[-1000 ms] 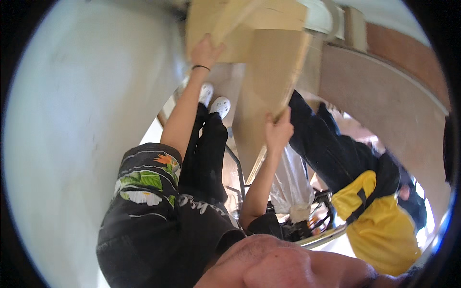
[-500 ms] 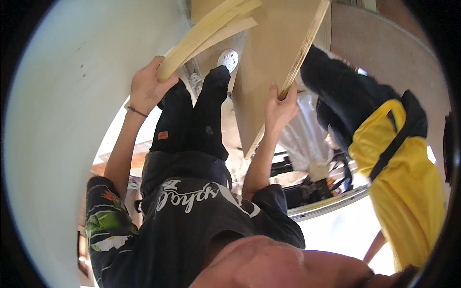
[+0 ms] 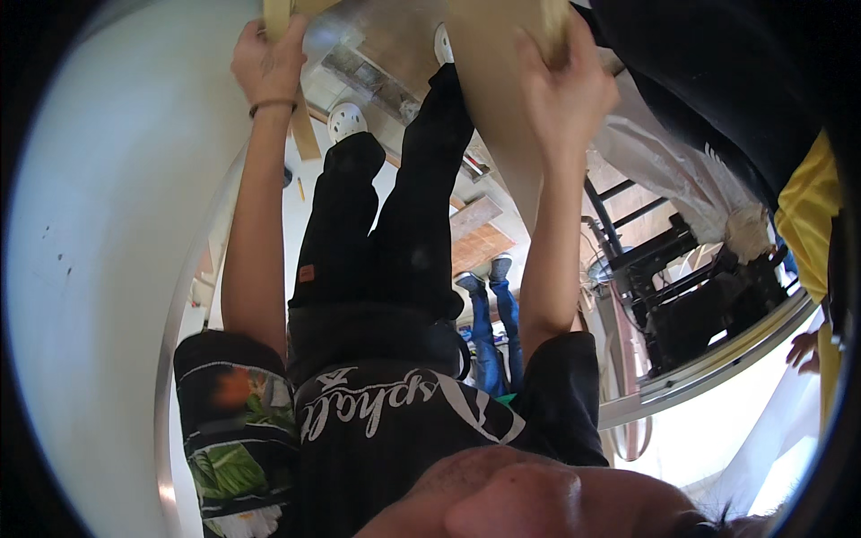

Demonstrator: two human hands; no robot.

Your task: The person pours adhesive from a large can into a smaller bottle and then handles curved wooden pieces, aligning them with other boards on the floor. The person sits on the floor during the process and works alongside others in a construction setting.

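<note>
At the upper left, my left hand [image 3: 272,67] is closed round pale, thin wooden strips [image 3: 276,16], whose far ends run out of the picture at the top. My right hand [image 3: 569,94] grips the edge of a large light-brown plywood panel [image 3: 498,99] at the upper middle. The panel slants down between my legs and my right forearm, and its top is cut off by the picture's upper edge. Both arms stretch out in front of me.
A pale wall [image 3: 90,269] curves along the left. At the right stands a black metal machine frame [image 3: 691,287] beside a clear plastic bag [image 3: 641,148]. A co-worker in a yellow top [image 3: 807,215] is close on the right. Blue-jeaned legs [image 3: 489,332] and wooden boards [image 3: 480,242] show behind me.
Both hands have moved up and farther from my body, carrying the strips and the panel. My legs have shifted in a step. The co-worker in yellow now shows farther right.
</note>
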